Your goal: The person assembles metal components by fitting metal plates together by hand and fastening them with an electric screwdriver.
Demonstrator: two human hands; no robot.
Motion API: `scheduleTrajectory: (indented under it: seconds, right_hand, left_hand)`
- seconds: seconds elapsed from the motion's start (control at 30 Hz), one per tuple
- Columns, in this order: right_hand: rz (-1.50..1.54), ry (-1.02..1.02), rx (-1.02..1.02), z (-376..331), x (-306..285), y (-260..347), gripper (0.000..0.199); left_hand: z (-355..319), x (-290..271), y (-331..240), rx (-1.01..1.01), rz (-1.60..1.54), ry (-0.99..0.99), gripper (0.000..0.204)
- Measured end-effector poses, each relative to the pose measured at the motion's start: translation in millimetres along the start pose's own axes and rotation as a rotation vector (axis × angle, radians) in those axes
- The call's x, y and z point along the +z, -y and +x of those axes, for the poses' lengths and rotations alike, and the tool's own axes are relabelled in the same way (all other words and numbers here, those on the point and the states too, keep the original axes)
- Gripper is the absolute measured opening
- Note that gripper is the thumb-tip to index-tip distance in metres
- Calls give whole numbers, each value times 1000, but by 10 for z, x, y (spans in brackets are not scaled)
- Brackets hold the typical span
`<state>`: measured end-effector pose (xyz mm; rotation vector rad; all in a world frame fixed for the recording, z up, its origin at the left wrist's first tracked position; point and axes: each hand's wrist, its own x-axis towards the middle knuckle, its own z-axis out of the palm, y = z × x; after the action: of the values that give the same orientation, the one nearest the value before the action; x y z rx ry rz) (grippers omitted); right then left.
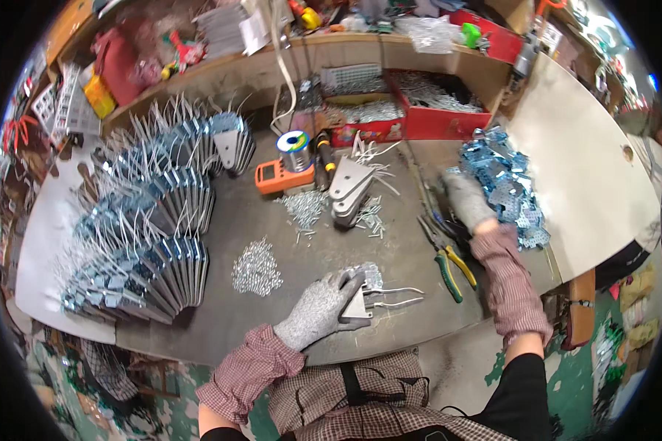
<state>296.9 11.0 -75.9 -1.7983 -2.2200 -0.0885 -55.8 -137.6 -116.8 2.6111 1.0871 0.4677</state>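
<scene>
My left hand (316,309), in a grey glove, is closed on a white triangular metal plate (357,304) near the table's front edge. A small silvery bracket (373,276) lies against the plate's far end, and two white wires (397,297) stick out to the right. My right hand (467,200), also gloved, is at the left side of a heap of bluish perforated metal plates (504,184). Its fingers are blurred, so what they hold cannot be made out. Green-and-yellow pliers (449,268) lie just left of my right forearm.
Rows of wired metal plates (162,198) fill the left side. Small metal pins form piles (257,267) mid-table. Behind them stand an orange device (283,176), a solder spool (294,151), stacked triangular plates (351,180) and a red box of small parts (441,125).
</scene>
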Motion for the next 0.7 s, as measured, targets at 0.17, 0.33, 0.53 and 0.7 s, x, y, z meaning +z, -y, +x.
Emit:
scheduleTrajectory:
  seconds: [0.17, 0.33, 0.53, 0.7]
  right_hand:
    - [913, 217, 104, -956, -395, 1124, 27]
    - [311, 233, -222, -1315, 18, 1651, 58]
    - [176, 139, -181, -1374, 167, 1661, 62]
    - [112, 254, -127, -1352, 147, 1697, 64]
  left_hand:
    - [-28, 7, 43, -52, -42, -3, 88]
    - [-52, 119, 97, -64, -22, -4, 94]
    - [-9, 80, 5, -96, -53, -13, 98]
    - [12, -6, -47, -94, -57, 24, 97]
